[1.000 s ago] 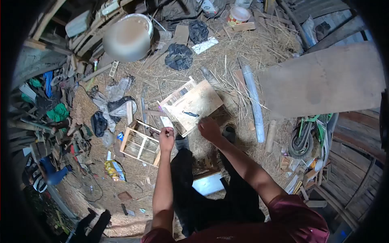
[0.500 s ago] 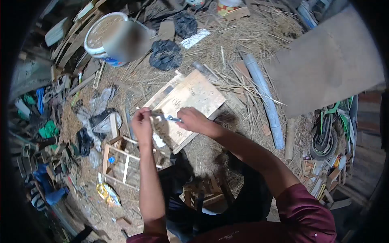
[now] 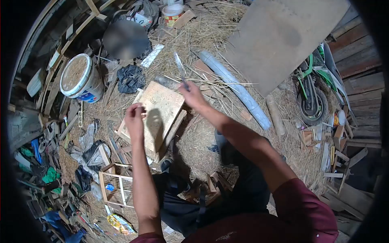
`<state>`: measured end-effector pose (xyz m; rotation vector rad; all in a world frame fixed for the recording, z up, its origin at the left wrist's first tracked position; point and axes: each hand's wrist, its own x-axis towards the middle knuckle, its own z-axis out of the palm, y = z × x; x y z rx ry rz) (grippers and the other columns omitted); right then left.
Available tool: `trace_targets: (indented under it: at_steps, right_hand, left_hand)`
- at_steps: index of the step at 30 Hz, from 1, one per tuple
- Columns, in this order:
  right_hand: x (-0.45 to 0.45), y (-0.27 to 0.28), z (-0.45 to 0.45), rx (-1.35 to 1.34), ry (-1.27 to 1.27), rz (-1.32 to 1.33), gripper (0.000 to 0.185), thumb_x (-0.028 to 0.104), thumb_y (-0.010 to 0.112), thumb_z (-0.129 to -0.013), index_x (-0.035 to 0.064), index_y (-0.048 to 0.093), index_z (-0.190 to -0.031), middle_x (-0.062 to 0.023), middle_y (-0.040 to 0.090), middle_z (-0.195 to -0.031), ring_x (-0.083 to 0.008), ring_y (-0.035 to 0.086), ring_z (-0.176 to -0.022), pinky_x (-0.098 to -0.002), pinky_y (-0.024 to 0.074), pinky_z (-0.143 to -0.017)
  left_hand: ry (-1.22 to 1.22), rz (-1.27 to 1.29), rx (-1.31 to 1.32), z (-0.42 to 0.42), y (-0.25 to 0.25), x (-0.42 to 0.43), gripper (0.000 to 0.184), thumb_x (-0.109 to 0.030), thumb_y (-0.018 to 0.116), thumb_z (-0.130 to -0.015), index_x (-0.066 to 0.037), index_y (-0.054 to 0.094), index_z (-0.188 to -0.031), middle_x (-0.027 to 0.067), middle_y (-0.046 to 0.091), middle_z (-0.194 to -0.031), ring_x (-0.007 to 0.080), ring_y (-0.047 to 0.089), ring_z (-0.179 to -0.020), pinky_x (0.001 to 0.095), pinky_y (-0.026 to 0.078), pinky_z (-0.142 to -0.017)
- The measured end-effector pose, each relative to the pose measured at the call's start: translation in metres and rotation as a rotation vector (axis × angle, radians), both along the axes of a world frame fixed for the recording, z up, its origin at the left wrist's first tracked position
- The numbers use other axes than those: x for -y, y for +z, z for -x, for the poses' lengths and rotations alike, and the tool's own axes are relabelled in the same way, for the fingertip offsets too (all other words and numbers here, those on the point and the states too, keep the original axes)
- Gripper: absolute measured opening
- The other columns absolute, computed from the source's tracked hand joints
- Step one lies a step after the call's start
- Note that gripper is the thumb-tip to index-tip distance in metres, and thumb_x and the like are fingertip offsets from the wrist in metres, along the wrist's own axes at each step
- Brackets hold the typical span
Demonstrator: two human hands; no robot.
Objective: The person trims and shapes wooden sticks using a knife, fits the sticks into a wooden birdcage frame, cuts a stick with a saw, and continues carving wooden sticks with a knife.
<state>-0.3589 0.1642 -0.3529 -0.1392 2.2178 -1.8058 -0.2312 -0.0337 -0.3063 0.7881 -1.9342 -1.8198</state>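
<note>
My right hand (image 3: 191, 94) is closed round the dark handle of a knife (image 3: 179, 65), its long pale blade pointing away from me. It is above the far right corner of a low wooden board (image 3: 162, 99). My left hand (image 3: 135, 119) hovers by the board's left side with fingers curled and pinched together. What sits between those fingertips, if anything, is too small to make out. The board rests on wooden pieces and has specks on its top. A small wooden-framed cage (image 3: 122, 190) with thin bars stands near my left forearm.
A white bucket (image 3: 76, 75) stands at the far left beside a black plastic bag (image 3: 131, 78). A grey bamboo-like pole (image 3: 237, 90) lies right of the board, near a large flat sheet (image 3: 279, 40). A motorbike wheel (image 3: 312, 106) is at the right. Straw covers the floor.
My right hand has moved away from the left, carrying the knife off to the right, and the blade now points away from me. The camera view has shifted to the right.
</note>
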Motion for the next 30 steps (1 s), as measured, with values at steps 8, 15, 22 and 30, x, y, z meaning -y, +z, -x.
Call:
trace_targets:
  at_steps: [8,15,22,30]
  right_hand:
    - [-0.129,-0.103,0.081,0.123,-0.170,-0.277,0.040,0.036,0.061,-0.091,-0.0008,0.062,-0.074,-0.0095,0.064,-0.069,-0.0149,0.058,-0.062,-0.0347,0.0462,-0.058]
    - [-0.125,-0.124,0.113,-0.076,-0.089,-0.680,0.028,0.025,0.064,-0.084,-0.0023,0.066,-0.083,-0.0239,0.064,-0.077,-0.0398,0.064,-0.074,-0.0479,0.0489,-0.072]
    - [-0.168,-0.184,0.122,-0.305,-0.156,-0.762,0.017,0.014,0.062,-0.080,-0.0011,0.064,-0.088,-0.0243,0.061,-0.089,-0.0429,0.058,-0.093,-0.0492,0.0469,-0.082]
    - [-0.188,-0.212,0.112,-0.457,-0.040,-0.739,0.016,0.011,0.059,-0.079,0.0004,0.063,-0.091,-0.0216,0.062,-0.091,-0.0411,0.060,-0.091,-0.0484,0.0473,-0.081]
  left_hand:
    - [-0.432,-0.008,0.047,0.087,-0.063,-0.127,0.017,-0.011,0.059,-0.093,-0.001,0.062,-0.105,0.0049,0.066,-0.088,0.0098,0.059,-0.078,0.0246,0.048,-0.070]
    - [-0.519,0.040,0.250,0.134,-0.194,-0.179,0.020,-0.006,0.050,-0.091,0.002,0.060,-0.107,0.0088,0.066,-0.091,0.0162,0.063,-0.084,0.0283,0.049,-0.077]
    - [-0.528,0.150,0.387,0.142,-0.206,-0.206,0.026,-0.009,0.058,-0.084,0.001,0.058,-0.107,0.0170,0.066,-0.095,0.0289,0.065,-0.091,0.0356,0.048,-0.085]
    - [-0.816,0.660,0.367,0.149,-0.240,-0.211,0.037,-0.011,0.054,-0.081,0.002,0.053,-0.116,0.0245,0.059,-0.111,0.0408,0.056,-0.104,0.0464,0.046,-0.092]
